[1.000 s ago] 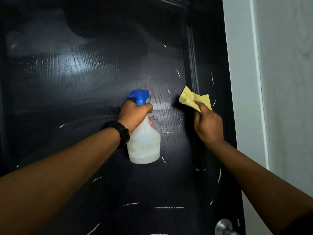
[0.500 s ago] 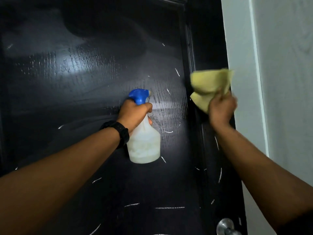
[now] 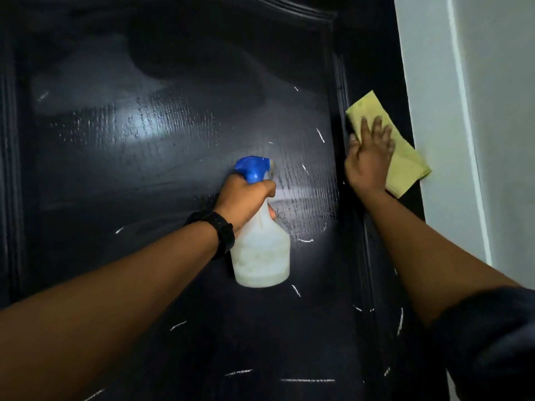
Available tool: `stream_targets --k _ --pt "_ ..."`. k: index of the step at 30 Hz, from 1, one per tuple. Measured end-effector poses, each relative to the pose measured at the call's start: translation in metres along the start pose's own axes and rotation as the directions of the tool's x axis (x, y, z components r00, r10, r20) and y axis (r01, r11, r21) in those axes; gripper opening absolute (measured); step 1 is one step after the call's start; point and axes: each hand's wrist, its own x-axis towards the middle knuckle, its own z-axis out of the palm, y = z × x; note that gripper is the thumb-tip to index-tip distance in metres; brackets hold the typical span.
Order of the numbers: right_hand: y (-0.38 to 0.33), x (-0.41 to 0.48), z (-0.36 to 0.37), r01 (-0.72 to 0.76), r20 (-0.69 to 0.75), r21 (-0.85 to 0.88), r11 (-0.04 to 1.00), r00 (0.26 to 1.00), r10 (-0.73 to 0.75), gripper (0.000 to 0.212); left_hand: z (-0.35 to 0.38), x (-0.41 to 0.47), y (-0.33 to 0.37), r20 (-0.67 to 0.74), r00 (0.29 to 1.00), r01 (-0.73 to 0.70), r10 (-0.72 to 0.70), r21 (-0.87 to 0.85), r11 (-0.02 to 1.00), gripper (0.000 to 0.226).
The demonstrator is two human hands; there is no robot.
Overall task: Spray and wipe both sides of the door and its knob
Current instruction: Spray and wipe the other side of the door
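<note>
A glossy black door (image 3: 162, 146) fills most of the view, with wet spray streaks and white scratch marks on its panel. My left hand (image 3: 244, 199) grips the neck of a white spray bottle (image 3: 262, 256) with a blue trigger head, held close to the panel's middle. My right hand (image 3: 369, 157) lies flat, fingers spread, pressing a yellow cloth (image 3: 402, 166) against the door's right stile near its edge. The knob is out of view.
A white door frame and pale wall (image 3: 463, 140) run down the right side, right beside the cloth. A black watch (image 3: 223, 234) sits on my left wrist. The raised moulding of the door panel (image 3: 341, 91) runs vertically just left of my right hand.
My right hand went from the panel's edge up and right onto the stile, and the bunched cloth is now spread flat under an open palm. The view has tilted up, hiding the knob.
</note>
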Motion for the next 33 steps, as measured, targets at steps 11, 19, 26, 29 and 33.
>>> stream_targets --k 11,19,26,29,33 --pt "0.002 0.002 -0.005 -0.002 0.046 -0.054 0.999 0.999 0.005 0.068 0.019 0.017 0.033 0.004 0.997 -0.078 0.078 0.025 0.997 0.037" --pt "0.008 -0.001 -0.017 0.09 0.044 -0.257 0.962 0.996 -0.081 0.066 0.021 0.034 0.052 0.011 0.99 -0.138 0.138 -0.001 0.99 0.017" --pt "0.015 0.0 -0.013 0.125 0.068 -0.143 0.982 0.991 -0.116 0.067 0.019 0.046 0.067 0.019 0.99 -0.139 0.14 -0.047 0.989 0.014" --pt "0.01 0.002 -0.011 0.078 0.049 -0.072 0.994 0.996 -0.075 0.068 0.013 0.051 0.072 0.041 0.989 -0.139 0.14 -0.033 0.99 0.014" --pt "-0.009 0.002 -0.007 -0.007 0.025 -0.043 0.999 1.0 0.008 0.068 0.004 0.056 0.077 0.066 0.987 -0.146 0.148 -0.037 0.989 0.01"
